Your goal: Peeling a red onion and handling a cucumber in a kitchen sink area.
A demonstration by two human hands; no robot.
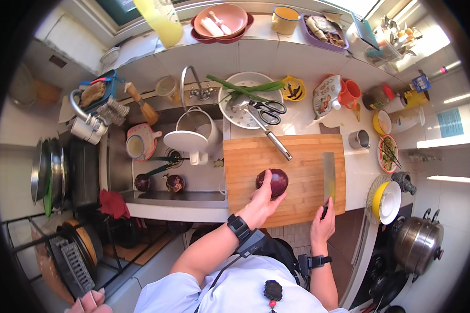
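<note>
A wooden cutting board [243, 164] lies on the counter to the right of the sink. Over its middle, my left hand [263, 200] grips a purple-red onion [279, 183] that looks whole. My right hand [324, 221] holds the dark handle of a kitchen knife with a broad blade [329, 172] at the board's right side. A slotted metal skimmer [276, 143] rests with its handle over the board's back edge and its head in a white colander [227, 111]. Black-handled scissors [269, 113] and green onion stalks [254, 90] lie across the colander.
In the sink [203, 195] at left are a white lidded pot [197, 129], two more onions [175, 182] and a handled cup [135, 146]. A metal cup [359, 139], a noodle dish [387, 153] and a yellow bowl [387, 203] stand at right. At lower left, another person's fingers [90, 301] show.
</note>
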